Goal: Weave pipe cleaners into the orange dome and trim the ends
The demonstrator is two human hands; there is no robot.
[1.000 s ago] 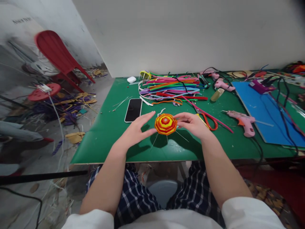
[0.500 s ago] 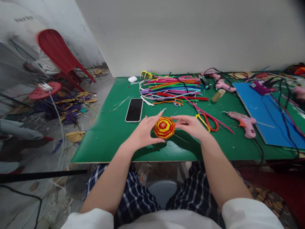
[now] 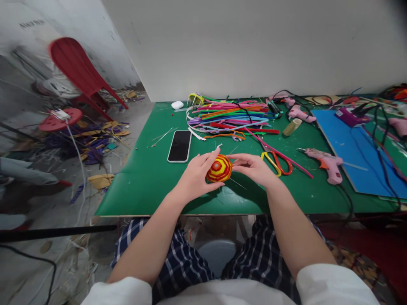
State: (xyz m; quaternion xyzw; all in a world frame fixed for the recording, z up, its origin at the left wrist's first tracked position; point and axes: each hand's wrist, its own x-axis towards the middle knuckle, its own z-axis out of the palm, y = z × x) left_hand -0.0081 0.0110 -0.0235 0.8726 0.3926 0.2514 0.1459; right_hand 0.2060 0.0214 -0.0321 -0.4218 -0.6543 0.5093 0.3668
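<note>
A round woven piece [image 3: 220,168] in red, orange and yellow rings, with thin wire ends sticking out below it, is held above the green table [image 3: 143,178]. My left hand [image 3: 197,176] cups its left side with curled fingers. My right hand [image 3: 252,167] pinches its right edge with thumb and fingers. Both hands hover just in front of the table's near edge, between a black phone [image 3: 179,145] and a pair of scissors with red and yellow handles [image 3: 276,162].
A heap of coloured pipe cleaners [image 3: 230,116] lies behind the hands. Pink glue guns [image 3: 324,161] [image 3: 297,112] with cables sit to the right beside a blue sheet [image 3: 356,148]. A white earbud case [image 3: 177,104] is at the back. A red chair [image 3: 76,70] stands left amid floor scraps.
My left hand has closed in from open and apart to cupping the woven piece. The piece has tilted and moved slightly up and left between both hands.
</note>
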